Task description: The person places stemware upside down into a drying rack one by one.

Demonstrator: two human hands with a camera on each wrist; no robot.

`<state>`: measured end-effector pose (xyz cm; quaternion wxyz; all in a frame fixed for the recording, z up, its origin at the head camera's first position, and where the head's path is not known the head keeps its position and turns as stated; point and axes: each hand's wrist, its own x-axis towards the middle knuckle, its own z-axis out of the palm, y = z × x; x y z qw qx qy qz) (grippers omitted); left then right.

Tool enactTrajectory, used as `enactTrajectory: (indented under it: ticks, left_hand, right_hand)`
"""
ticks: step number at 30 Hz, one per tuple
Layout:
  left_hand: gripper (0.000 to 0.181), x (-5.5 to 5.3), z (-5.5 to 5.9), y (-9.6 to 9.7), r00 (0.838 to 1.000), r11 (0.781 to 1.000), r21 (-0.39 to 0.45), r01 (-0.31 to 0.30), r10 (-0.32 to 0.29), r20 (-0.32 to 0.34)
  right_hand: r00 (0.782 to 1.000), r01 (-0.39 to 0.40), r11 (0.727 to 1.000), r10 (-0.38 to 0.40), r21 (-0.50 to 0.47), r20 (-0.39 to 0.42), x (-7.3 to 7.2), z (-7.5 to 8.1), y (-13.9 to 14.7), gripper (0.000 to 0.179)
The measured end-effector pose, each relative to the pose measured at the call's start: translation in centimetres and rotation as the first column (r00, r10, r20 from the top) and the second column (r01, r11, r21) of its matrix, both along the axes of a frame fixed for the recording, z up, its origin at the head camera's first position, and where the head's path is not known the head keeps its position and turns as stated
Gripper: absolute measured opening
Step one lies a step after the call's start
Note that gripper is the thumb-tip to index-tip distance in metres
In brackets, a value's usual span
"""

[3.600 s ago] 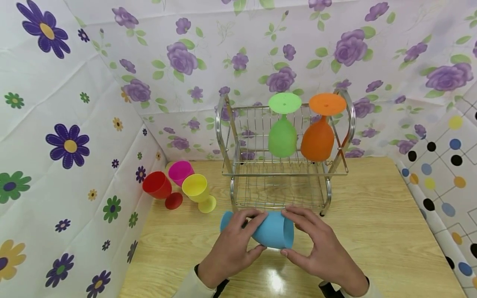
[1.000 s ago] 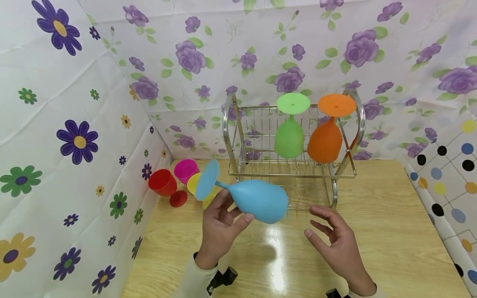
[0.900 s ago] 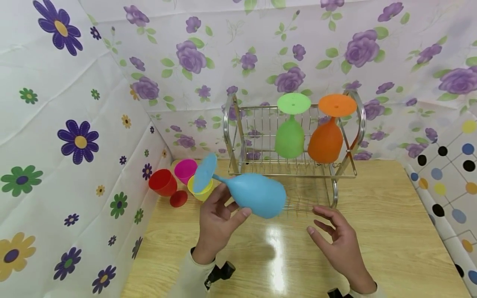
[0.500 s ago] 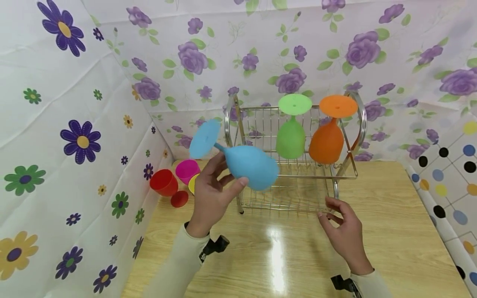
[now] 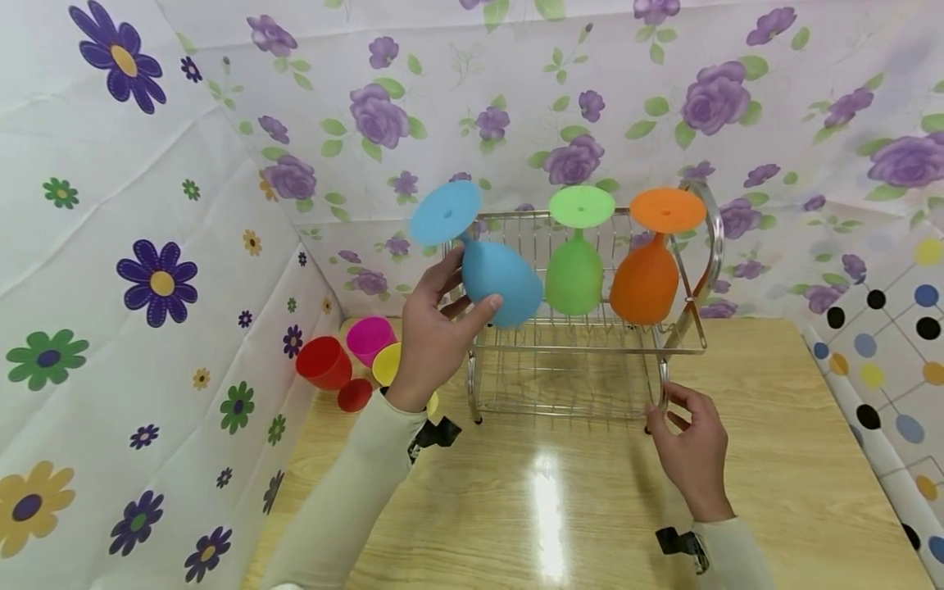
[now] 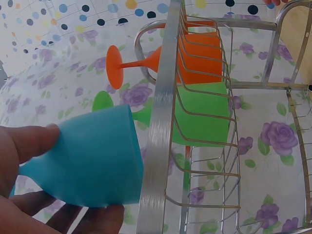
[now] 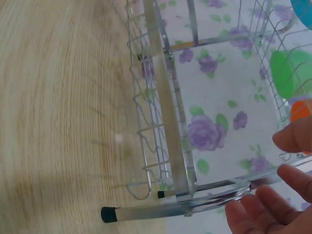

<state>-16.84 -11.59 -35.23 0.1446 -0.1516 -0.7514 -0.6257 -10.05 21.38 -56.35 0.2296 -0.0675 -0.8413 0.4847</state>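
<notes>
My left hand [image 5: 438, 336] grips a blue plastic goblet [image 5: 501, 283] by its bowl, thumb in front and fingers behind. The goblet is tilted, foot up and to the left, mouth towards the lower right. It overlaps the left part of the dish rack's upper tier, and in the left wrist view its rim lies right beside the rack's front rail [image 6: 158, 146]. My right hand [image 5: 692, 447] is at the right front leg of the wire dish rack [image 5: 583, 350], thumb and fingers curled about it. Upside down on the upper tier stand a green goblet [image 5: 575, 274] and an orange goblet [image 5: 644, 283].
Left of the rack, a red goblet [image 5: 324, 363], a magenta goblet [image 5: 371, 338] and a yellow goblet [image 5: 386, 365] lie on the wooden table [image 5: 509, 500]. My left forearm partly covers the yellow one. Flowered cloth [image 5: 369, 197] backs the table.
The blue goblet was held low in both hands, then the left hand alone raised it to the upper tier, tipping it mouth-down. The right hand let go and moved right to the rack's leg.
</notes>
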Motion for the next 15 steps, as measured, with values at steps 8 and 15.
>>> enactTrajectory:
  ticks: [8,15]
  left_hand:
    - [0.075,-0.9,0.3,1.1,0.999,0.992,-0.117,-0.046,0.049,0.02]
    - [0.075,-1.7,0.1,2.1,0.993,0.982,-0.172,-0.074,0.09,0.083]
  right_hand:
    - [0.999,0.047,0.999,-0.047,-0.013,0.024,-1.6,-0.5,0.4,0.038]
    - [0.993,0.114,0.993,-0.114,-0.015,0.029,-2.5,-0.8,0.7,0.034]
